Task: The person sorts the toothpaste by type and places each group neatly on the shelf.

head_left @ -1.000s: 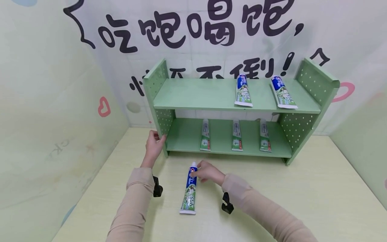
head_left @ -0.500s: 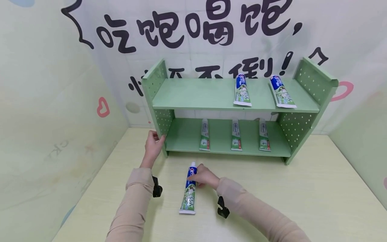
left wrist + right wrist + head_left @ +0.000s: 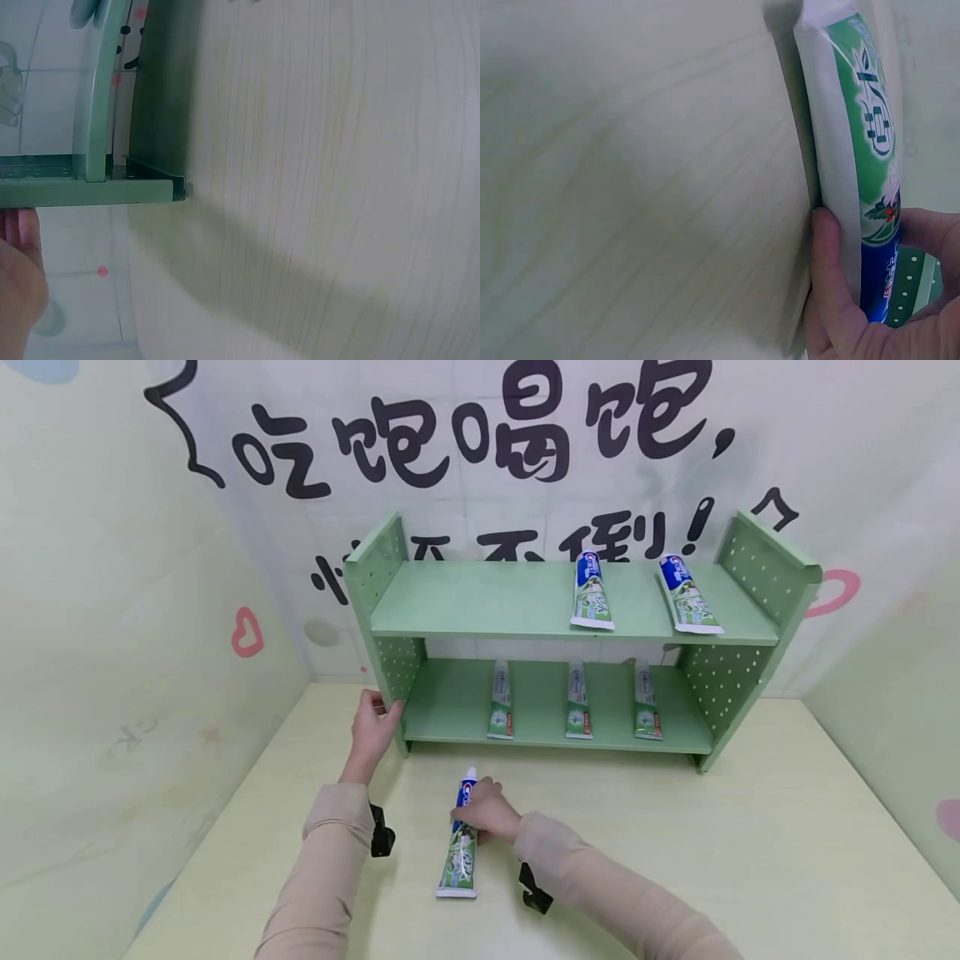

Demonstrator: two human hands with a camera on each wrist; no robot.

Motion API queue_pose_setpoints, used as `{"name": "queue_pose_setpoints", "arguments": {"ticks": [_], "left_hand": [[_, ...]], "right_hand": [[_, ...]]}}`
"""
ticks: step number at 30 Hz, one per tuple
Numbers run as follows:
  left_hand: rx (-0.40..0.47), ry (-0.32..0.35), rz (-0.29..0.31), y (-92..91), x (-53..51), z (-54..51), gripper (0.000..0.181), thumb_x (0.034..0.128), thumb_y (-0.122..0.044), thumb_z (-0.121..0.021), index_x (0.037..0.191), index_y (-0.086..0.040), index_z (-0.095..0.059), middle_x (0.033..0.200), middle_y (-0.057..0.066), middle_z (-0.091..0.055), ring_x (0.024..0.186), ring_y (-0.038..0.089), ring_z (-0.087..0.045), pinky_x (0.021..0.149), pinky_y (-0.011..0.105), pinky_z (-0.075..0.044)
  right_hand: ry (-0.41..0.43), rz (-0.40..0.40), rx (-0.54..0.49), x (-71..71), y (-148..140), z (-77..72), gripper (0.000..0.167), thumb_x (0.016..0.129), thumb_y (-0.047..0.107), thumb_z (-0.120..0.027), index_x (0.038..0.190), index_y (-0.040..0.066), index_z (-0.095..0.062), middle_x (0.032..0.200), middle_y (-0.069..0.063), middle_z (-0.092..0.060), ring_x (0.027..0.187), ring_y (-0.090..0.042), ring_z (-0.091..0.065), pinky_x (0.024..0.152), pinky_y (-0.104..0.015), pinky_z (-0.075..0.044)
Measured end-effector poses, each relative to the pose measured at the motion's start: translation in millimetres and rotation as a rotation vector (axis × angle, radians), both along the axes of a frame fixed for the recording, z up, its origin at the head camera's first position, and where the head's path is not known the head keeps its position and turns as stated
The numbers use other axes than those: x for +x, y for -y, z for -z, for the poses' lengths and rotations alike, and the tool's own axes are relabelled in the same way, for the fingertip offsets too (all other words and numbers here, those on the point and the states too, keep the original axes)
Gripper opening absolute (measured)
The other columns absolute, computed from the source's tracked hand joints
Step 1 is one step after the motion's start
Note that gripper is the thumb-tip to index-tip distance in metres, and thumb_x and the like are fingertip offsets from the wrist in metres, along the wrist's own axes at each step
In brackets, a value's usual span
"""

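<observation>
A blue-and-green toothpaste tube lies on the table before the shelf, cap pointing toward it. My right hand grips this tube near its blue cap end. In the right wrist view, the toothpaste tube sits between the thumb and fingers of the right hand. At the left side panel of the green two-tier shelf, my left hand holds the front edge, thumb against it. The left wrist view shows the left hand at the panel's outer face; its fingertips are partly hidden.
Two similar toothpaste tubes, one nearer the middle and one at the right, lie on the upper tier. Three slimmer grey-and-green tubes lie on the lower tier. Printed walls enclose the pale wooden table.
My right hand has moved left and closed further around the toothpaste tube, from touching its side to gripping it across. My left hand stays at the shelf. The head view has shifted slightly.
</observation>
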State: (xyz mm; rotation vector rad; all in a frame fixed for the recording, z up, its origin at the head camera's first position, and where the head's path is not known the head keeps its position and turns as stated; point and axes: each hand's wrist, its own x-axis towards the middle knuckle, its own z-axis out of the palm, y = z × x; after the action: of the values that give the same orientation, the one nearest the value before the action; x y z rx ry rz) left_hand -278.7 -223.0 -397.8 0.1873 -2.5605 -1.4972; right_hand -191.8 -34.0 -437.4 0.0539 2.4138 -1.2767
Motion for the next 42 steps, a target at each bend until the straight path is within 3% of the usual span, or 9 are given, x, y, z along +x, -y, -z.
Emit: {"name": "queue_pose_setpoints", "arguments": {"ticks": [6,20,26,33,42], "left_hand": [[-0.002,0.001,-0.003,2.3,3.2,0.4,0.04,0.0929,-0.025,-0.046,0.122,-0.001,-0.035,0.125,0.019,-0.047,0.118,0.031,-0.045,0.095,0.042,-0.045],[0.016,0.02,0.003,-1.6,7.8,12.2,0.039,0.093,-0.026,-0.046,0.121,-0.001,-0.035,0.126,0.019,-0.046,0.119,0.03,-0.044,0.095,0.043,-0.045],[0.019,0.017,0.005,-2.8,6.6,9.5,0.039,0.0934,-0.027,-0.045,0.121,-0.002,-0.035,0.127,0.018,-0.046,0.12,0.03,-0.044,0.096,0.043,-0.044],[0.006,0.001,-0.003,-3.6,5.0,3.3,0.038,0.093,-0.026,-0.046,0.12,-0.001,-0.035,0.125,0.019,-0.047,0.119,0.031,-0.045,0.095,0.044,-0.044],[0.007,-0.001,-0.008,-0.8,1.5,0.6,0.039,0.0929,-0.027,-0.046,0.121,-0.002,-0.036,0.126,0.019,-0.047,0.119,0.031,-0.045,0.096,0.044,-0.045]], "right_hand": [[-0.021,0.017,0.029,3.6,5,1.5,0.061,0.078,0.011,-0.066,0.121,-0.014,-0.03,0.101,-0.024,-0.039,0.062,-0.025,-0.057,0.044,-0.03,-0.053],[0.006,0.007,-0.017,6.3,-6,13.3,0.062,0.078,0.01,-0.066,0.121,-0.015,-0.028,0.095,-0.024,-0.043,0.063,-0.027,-0.057,0.045,-0.03,-0.053],[0.031,-0.022,-0.063,8.2,-15,1.3,0.056,0.08,0.011,-0.064,0.118,-0.013,-0.031,0.087,-0.021,-0.049,0.063,-0.026,-0.059,0.05,-0.033,-0.055],[0.013,-0.049,-0.051,5.5,-21,-16.6,0.06,0.08,0.014,-0.066,0.12,-0.014,-0.031,0.087,-0.02,-0.052,0.066,-0.025,-0.059,0.057,-0.035,-0.056],[-0.009,-0.102,-0.084,2.3,-30,-37.7,0.046,0.08,0.014,-0.065,0.111,-0.01,-0.041,0.087,-0.018,-0.055,0.07,-0.024,-0.06,0.06,-0.036,-0.057]]}}
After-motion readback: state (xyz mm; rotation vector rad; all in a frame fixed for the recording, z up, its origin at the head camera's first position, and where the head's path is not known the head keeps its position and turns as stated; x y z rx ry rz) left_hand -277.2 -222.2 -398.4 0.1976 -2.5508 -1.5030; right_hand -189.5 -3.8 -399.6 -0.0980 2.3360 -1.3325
